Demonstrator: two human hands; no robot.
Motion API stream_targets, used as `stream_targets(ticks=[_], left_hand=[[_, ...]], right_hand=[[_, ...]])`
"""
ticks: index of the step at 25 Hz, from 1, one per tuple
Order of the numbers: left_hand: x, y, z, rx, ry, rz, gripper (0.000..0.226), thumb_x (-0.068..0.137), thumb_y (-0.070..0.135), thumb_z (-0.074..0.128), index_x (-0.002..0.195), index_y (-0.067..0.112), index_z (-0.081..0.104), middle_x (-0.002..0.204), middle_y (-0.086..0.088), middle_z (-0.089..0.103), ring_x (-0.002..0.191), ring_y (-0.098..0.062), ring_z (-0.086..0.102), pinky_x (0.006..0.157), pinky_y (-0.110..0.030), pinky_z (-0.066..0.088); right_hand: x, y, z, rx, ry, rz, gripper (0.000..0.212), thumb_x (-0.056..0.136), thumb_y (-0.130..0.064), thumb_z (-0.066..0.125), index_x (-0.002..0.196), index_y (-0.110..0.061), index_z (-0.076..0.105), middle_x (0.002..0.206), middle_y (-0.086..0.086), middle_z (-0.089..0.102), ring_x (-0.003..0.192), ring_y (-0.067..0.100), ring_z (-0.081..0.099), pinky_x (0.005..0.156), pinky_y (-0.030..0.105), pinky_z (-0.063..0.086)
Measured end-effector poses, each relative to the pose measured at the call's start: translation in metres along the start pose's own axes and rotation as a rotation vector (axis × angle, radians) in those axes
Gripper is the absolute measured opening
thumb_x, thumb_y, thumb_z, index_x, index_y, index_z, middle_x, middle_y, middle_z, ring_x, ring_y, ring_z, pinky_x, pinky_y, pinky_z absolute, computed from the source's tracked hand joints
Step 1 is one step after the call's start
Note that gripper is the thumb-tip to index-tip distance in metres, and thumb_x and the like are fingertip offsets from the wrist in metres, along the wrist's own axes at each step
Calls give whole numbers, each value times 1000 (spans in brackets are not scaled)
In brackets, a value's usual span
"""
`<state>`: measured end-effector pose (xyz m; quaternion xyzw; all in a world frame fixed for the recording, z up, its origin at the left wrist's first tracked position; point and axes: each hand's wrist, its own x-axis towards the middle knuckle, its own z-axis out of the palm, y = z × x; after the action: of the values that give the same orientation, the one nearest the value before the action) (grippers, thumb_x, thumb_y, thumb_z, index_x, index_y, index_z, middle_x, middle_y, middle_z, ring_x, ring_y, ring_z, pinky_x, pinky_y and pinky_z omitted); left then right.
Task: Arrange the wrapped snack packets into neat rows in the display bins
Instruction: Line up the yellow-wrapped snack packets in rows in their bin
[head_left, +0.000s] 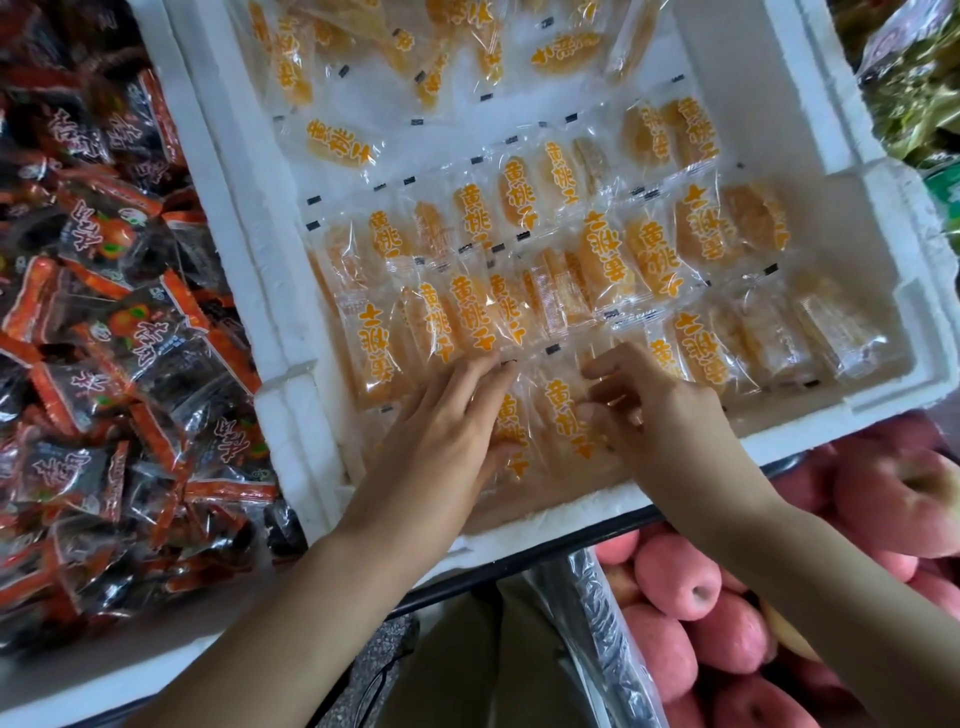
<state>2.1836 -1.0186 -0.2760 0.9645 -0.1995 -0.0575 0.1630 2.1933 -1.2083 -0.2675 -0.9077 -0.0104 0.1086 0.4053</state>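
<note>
The left hand (441, 426) lies flat and wide, its fingers (467, 374) straight and pressing down on clear orange packets (649, 254) at the near end of a white foam bin (280, 332). The right hand (670, 415) is just beside it, fingers bent, with thumb and forefinger narrowed onto the right edge of the near packet (563, 415), which lies between the two hands and touches the left thumb. Beyond both sets of fingertips the orange packets run in overlapping rows across the bin, most lying lengthwise away from the hands. Further beyond those rows, loose packets (337, 143) lie scattered at odd angles on the bare white floor of the bin. Outside the left hand, past the foam wall, a second bin holds a jumbled heap of dark packets (114, 312) with red edges. Below and outside the right forearm sits a pile of pink apples (675, 582), well apart from the packets.
</note>
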Motion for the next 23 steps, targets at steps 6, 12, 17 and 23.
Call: stream_targets(ticks=[6,12,17,23], left_hand=[[-2,5,-2,152,-13,25,64,72,20,80,128,2,57,128,-14,55,117,-29,55,101,-40,45],[24,-7,-24,122,94,49,41,91,42,49,120,14,60,121,-5,55,111,-20,49,96,-30,35],[110,-39,-51,5,179,-153,44,95,33,51,135,15,49,137,-6,44,127,-24,39,106,-33,29],[198,-98,-59,159,115,-270,58,97,34,51,146,11,30,154,-7,25,141,-28,23,110,-39,24]], right_hand=[[2,3,-1,-462,-51,-374,44,72,-3,75,111,-15,59,101,5,55,87,28,57,58,36,52],[32,-1,-24,-409,-63,-551,24,93,-28,44,102,-18,63,98,-2,60,87,21,61,65,32,53],[131,-23,-35,-295,84,-476,31,96,-23,44,125,-13,49,120,5,51,105,23,56,82,40,50],[258,-49,-20,-534,82,-375,66,94,-17,51,148,-12,13,155,10,9,139,34,18,111,46,26]])
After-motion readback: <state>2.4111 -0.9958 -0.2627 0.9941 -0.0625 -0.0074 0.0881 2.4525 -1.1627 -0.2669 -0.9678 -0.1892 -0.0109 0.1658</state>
